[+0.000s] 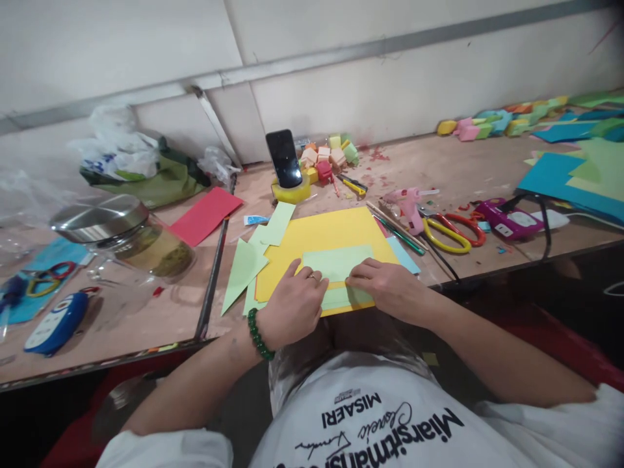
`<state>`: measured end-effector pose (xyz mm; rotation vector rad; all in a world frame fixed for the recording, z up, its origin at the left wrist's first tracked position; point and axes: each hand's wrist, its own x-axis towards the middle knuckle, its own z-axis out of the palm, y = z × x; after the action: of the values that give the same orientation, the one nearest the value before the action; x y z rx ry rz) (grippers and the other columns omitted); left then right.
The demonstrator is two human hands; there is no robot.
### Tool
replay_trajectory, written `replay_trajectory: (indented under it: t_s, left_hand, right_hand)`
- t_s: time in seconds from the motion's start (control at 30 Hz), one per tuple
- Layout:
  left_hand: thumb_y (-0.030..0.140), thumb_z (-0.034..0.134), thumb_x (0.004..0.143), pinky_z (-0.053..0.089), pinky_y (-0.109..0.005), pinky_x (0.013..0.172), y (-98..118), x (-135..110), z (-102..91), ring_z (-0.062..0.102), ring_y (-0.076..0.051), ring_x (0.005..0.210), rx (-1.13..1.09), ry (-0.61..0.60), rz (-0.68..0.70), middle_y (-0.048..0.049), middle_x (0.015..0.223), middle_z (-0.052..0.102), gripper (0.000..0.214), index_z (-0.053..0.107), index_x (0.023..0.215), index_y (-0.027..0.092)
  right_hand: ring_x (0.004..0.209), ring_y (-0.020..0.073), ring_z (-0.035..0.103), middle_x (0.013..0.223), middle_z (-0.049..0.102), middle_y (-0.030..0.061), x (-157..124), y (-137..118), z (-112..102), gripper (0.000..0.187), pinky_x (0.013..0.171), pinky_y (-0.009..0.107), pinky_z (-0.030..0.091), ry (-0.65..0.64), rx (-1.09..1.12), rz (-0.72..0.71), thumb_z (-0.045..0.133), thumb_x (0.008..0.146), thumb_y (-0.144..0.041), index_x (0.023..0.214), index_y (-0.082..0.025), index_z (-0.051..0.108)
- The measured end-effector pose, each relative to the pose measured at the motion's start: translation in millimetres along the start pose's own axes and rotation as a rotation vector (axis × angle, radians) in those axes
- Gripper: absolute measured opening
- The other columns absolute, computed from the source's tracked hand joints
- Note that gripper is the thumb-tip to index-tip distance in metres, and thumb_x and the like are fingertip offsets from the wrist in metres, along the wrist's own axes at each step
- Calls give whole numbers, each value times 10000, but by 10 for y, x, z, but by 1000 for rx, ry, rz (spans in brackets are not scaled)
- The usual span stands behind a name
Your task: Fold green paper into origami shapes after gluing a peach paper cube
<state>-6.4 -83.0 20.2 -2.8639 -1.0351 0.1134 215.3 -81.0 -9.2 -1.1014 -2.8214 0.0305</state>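
Note:
A pale green paper piece lies on a yellow sheet in front of me. My left hand, a green bead bracelet at its wrist, presses on the lower left edge of this green paper with its fingers curled. At the lower right edge, my right hand has its fingers and thumb closed together on the same paper. Nearer to me, another pale green strip rests along the yellow sheet's front edge, partly covered by both hands. Several green offcuts overlap the sheet's left side.
A phone leans upright in a yellow tape roll. To the right lie a pink glue gun, yellow-handled scissors and a purple device. A glass jar and a blue-and-white object are on the left.

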Motion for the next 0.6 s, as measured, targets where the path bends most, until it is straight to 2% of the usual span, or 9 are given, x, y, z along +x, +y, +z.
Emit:
replay_trajectory:
  t_s: [0.27, 0.37, 0.47, 0.53, 0.6]
  left_hand:
    - [101, 500, 809, 384, -479, 1027, -32, -355, 181, 585, -284, 1060, 1, 127, -153, -133, 1146, 676, 357, 629, 1141, 126]
    - [107, 490, 810, 395, -470, 1026, -26, -320, 194, 560, -293, 1114, -8, 166, -149, -157, 1211, 645, 328, 636, 1103, 116]
    - [117, 466, 817, 432, -460, 979, -33, -231, 185, 590, -283, 1011, -30, 139, -161, -149, 1081, 676, 276, 646, 1025, 129]
    - [123, 452, 827, 445, -468, 959, -38, -196, 187, 603, -273, 941, -48, 130, -170, -121, 993, 690, 288, 640, 1043, 146]
    - [124, 448, 835, 430, -493, 983, -37, -197, 203, 607, -276, 961, -49, 157, -171, -119, 1023, 696, 328, 630, 1107, 148]
  right_hand:
    - [865, 196, 527, 932, 653, 97, 25, -37, -1, 255, 683, 288, 438, 5, 16, 66, 484, 829, 6, 938, -147, 656]
    - [860, 205, 512, 939, 647, 93, 164, -156, -26, 223, 663, 294, 422, -38, -11, 83, 504, 835, -7, 942, -148, 640]
    - [877, 215, 496, 975, 641, 96, 344, -276, -42, 221, 650, 298, 412, -71, -26, 22, 505, 861, -29, 1003, -149, 625]
    - [872, 217, 490, 960, 635, 100, 421, -308, -43, 193, 645, 301, 407, -77, -35, -19, 497, 888, -54, 1005, -144, 622]
    - [859, 215, 490, 938, 633, 95, 432, -291, -35, 172, 648, 306, 406, -79, -44, -52, 495, 907, -77, 1001, -142, 623]
